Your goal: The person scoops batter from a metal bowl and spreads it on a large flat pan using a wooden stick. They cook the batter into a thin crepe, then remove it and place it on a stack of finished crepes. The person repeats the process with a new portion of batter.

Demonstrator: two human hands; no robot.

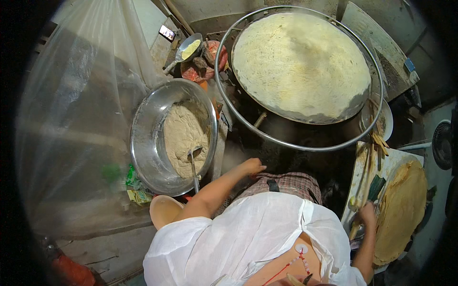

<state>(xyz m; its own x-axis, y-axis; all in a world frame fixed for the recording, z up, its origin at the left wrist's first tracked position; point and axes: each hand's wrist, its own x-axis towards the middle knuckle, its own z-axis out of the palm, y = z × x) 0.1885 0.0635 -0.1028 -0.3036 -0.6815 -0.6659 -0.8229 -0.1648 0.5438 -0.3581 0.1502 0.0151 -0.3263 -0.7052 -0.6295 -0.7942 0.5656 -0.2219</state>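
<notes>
My left hand (253, 166) hovers in front of my lap, fingers curled, with nothing visible in it. Ahead, a large pale flatbread (300, 68) covers a round griddle inside a metal ring rail (272, 140). On my left, a steel basin (147, 143) contains wet batter or dough (184, 132), with a metal ladle (194, 166) standing in it. My right hand (367, 213) is low at the right, over wooden sticks (364, 178) and beside a stack of browned flatbreads (402, 211). Its fingers are partly hidden, so a grip is unclear.
A pan of yellow powder (190, 49) sits by a red bag (219, 53) at the back left. Nearby lies a lit phone (167, 33). Clear plastic sheeting (82, 125) hangs on the left. A white bowl (386, 119) and black fan (442, 144) are at the right.
</notes>
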